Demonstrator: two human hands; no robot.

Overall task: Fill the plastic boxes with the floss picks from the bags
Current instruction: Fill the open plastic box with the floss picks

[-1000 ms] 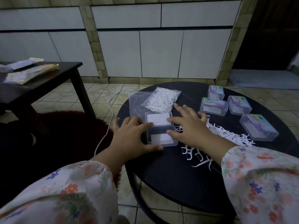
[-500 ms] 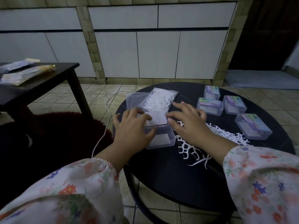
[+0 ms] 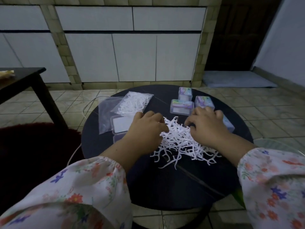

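A loose pile of white floss picks (image 3: 179, 141) lies in the middle of the round black table (image 3: 173, 184). My left hand (image 3: 145, 129) is at the pile's left edge and my right hand (image 3: 208, 126) at its upper right. The fingers of both curl down into the picks. To the left lies an open clear plastic box (image 3: 121, 123), its near half partly hidden by my left wrist. Behind it are a bag full of floss picks (image 3: 133, 103) and a flat clear bag (image 3: 105, 113).
Closed boxes with purple labels stand at the table's far right: one (image 3: 185, 93) at the back, one (image 3: 181, 106) in front of it, another (image 3: 203, 101) beside it, one (image 3: 229, 125) behind my right hand. A dark side table (image 3: 19, 78) stands at left, a white cable (image 3: 85, 108) on the floor.
Both hands have left the open box and moved right onto the loose pile of floss picks. The box now lies open and untouched at left.
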